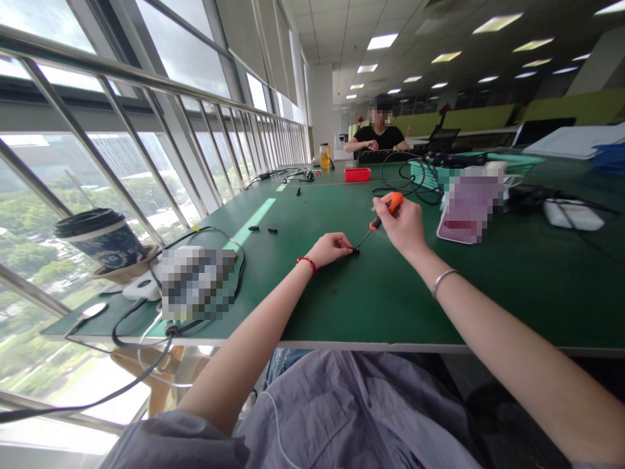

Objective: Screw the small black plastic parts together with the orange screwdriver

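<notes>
My right hand (pixel 404 225) is closed round the orange and black handle of a screwdriver (pixel 393 202). Its thin shaft slants down to the left, and the tip meets a small black part (pixel 355 251) lying on the green tabletop (pixel 312 293). With its fingertips pinched together, my left hand (pixel 333 249) grips that black part at its left end. What kind of part it is, I cannot make out. Two similar small black pieces (pixel 272 230) lie farther to the left, and another black piece (pixel 299 191) is beyond them.
Left stand a lidded paper cup (pixel 102 238) and cables (pixel 146 326). A red tray (pixel 357 174) and a yellow jar (pixel 325 156) are at the far side. Right are a phone (pixel 463 212) and a teal basket (pixel 424 174). Another person (pixel 378 137) sits opposite.
</notes>
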Demonstrator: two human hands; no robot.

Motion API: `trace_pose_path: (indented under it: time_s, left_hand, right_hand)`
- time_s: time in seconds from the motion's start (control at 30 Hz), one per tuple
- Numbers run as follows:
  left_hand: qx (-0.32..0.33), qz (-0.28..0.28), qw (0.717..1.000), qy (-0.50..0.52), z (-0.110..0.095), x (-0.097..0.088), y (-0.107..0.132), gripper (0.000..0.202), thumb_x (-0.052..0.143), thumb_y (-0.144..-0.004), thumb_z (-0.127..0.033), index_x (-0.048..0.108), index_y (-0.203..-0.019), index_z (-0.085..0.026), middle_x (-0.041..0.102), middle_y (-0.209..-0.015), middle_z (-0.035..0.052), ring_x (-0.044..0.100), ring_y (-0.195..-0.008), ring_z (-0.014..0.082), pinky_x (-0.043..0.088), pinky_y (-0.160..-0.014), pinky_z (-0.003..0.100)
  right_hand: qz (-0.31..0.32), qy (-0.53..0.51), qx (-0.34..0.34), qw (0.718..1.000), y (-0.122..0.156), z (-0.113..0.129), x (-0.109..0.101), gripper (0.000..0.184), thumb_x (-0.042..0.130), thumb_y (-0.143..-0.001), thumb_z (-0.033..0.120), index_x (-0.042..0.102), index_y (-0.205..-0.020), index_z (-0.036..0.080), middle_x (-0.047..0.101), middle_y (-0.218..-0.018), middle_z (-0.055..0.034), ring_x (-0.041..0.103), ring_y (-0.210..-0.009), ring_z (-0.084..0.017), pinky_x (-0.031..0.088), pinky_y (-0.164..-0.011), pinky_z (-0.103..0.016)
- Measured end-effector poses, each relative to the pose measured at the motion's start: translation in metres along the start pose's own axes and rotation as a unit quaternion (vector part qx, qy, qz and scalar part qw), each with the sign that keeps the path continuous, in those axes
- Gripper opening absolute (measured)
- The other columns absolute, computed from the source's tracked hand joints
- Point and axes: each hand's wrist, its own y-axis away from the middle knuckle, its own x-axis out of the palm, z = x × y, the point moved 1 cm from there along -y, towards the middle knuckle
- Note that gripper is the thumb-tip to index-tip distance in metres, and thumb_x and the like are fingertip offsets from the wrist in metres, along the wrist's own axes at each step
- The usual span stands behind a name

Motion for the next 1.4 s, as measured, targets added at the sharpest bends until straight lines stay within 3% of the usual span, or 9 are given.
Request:
trace_pose_path:
  time_s: [0.3, 0.6, 0.8, 0.97, 1.07, 1.4]
  left_hand:
    - [0.03, -0.02, 0.999, -0.038, -0.002, 0.001, 0.006, 0.01, 0.067, -0.072, -0.021, 0.067, -0.076, -0.013, 0.065, -0.068, 0.0013, 0.052, -0.061, 0.009, 0.043, -0.062, 0.021]
    - [0.047, -0.033, 0.994, -0.089, -0.001, 0.001, 0.008, 0.01, 0.065, -0.071, -0.022, 0.069, -0.078, -0.015, 0.068, -0.073, 0.002, 0.056, -0.066, 0.0107, 0.046, -0.066, 0.022]
    - [0.048, -0.04, 0.991, -0.118, -0.004, 0.002, 0.01, 0.012, 0.065, -0.071, -0.022, 0.07, -0.08, -0.016, 0.07, -0.078, 0.0023, 0.057, -0.069, 0.0116, 0.047, -0.067, 0.023]
    - [0.049, -0.048, 0.988, -0.14, -0.006, 0.002, 0.012, 0.011, 0.065, -0.07, -0.022, 0.07, -0.079, -0.017, 0.07, -0.08, 0.0021, 0.058, -0.072, 0.0128, 0.048, -0.069, 0.024]
    - [0.052, -0.053, 0.987, -0.141, -0.006, 0.003, 0.012, 0.011, 0.066, -0.07, -0.021, 0.07, -0.08, -0.017, 0.07, -0.081, 0.0023, 0.058, -0.072, 0.013, 0.048, -0.069, 0.024]
    - [0.046, -0.062, 0.989, -0.128, -0.003, 0.004, 0.01, 0.011, 0.066, -0.07, -0.022, 0.071, -0.078, -0.016, 0.069, -0.079, 0.0029, 0.058, -0.071, 0.0133, 0.047, -0.068, 0.024]
  right_hand:
    - [0.019, -0.008, 0.0, 1.0, 0.0, -0.004, 0.002, 0.041, 0.05, -0.082, 0.057, 0.054, -0.061, 0.022, 0.059, -0.059, -0.002, 0.062, -0.066, -0.018, 0.045, -0.063, -0.028]
    - [0.028, 0.002, 0.0, 1.0, 0.0, 0.002, -0.002, 0.017, 0.057, -0.076, 0.039, 0.057, -0.081, 0.022, 0.058, -0.065, 0.0007, 0.053, -0.058, -0.016, 0.043, -0.062, -0.029]
    - [0.033, 0.025, -0.007, 0.999, 0.0, 0.001, -0.004, 0.033, 0.055, -0.071, 0.03, 0.052, -0.103, 0.024, 0.06, -0.067, 0.0016, 0.053, -0.056, -0.017, 0.039, -0.056, -0.03]
    - [0.001, 0.067, -0.003, 0.998, -0.001, 0.005, -0.005, 0.025, 0.056, -0.076, 0.046, 0.056, -0.09, 0.025, 0.055, -0.061, 0.0017, 0.051, -0.054, -0.017, 0.035, -0.054, -0.028]
    - [0.014, 0.045, -0.016, 0.999, -0.001, 0.008, -0.005, 0.023, 0.054, -0.078, 0.047, 0.055, -0.082, 0.024, 0.054, -0.061, 0.0015, 0.049, -0.055, -0.015, 0.037, -0.057, -0.028]
    - [0.034, 0.034, -0.054, 0.997, 0.001, 0.006, -0.006, 0.034, 0.059, -0.07, 0.031, 0.051, -0.102, 0.023, 0.058, -0.067, 0.0006, 0.053, -0.056, -0.017, 0.042, -0.058, -0.031]
